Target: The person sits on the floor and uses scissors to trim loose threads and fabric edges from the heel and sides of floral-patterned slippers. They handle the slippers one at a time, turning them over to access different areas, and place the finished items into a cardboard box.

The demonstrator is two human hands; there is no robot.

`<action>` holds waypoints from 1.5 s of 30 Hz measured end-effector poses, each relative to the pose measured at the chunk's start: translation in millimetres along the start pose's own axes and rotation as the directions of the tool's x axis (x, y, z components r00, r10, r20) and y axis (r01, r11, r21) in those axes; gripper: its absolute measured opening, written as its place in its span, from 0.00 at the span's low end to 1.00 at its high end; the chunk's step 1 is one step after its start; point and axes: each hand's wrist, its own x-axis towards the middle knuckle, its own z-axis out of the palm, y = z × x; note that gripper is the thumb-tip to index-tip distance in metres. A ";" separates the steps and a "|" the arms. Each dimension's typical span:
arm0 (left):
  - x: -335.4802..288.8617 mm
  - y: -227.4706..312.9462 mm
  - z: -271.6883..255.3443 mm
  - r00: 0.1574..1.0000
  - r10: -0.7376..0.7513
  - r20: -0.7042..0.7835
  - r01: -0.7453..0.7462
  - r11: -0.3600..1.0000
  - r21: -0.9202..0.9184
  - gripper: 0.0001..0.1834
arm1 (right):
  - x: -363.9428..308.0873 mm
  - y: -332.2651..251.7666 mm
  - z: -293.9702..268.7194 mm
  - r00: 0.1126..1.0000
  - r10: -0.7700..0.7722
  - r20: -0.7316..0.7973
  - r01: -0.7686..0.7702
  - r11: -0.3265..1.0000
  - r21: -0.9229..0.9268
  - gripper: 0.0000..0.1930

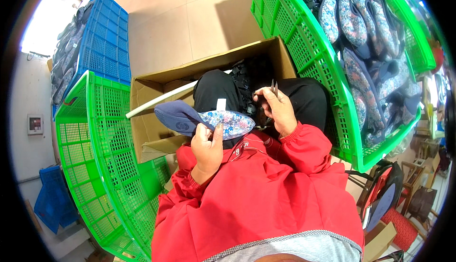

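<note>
"Well, does your floral slipper [229,121] carry any writing?"

"A white tag [221,104] stands up from its far edge, though whatever it bears is too small to make out. The navy part has a round emblem [182,126], unreadable too. Your red smock [280,195] shows pale lettering [237,149] across the front (partly lost in the folds)."

"And how does the slipper sit against your left grip [207,150]?"

"Pinched at its near edge: your thumb is on the flowers, a finger by the navy part. The navy end points left, the floral end right, and you have it above your lap, on the near side of the cardboard box [145,93]."

"Is your right grip [281,110] holding something?"

"Yes, it's closed around small metal snips [274,87], tips upward and apart from the slipper; your fingers cover the handle."

"What else is unclear around you?"

"The dark items [248,72] in the box blur together beside your black trousers [213,91]. On your right, the green crate [294,29], heaped with similar slippers [349,15], runs off the top of the view."
</note>
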 end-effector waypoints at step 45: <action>-0.4 -5.0 -3.3 0.996 -0.032 0.083 0.034 0.999 -0.030 0.06 | -11.8 30.3 -8.6 0.778 -0.372 0.507 0.600 0.679 -0.423 0.15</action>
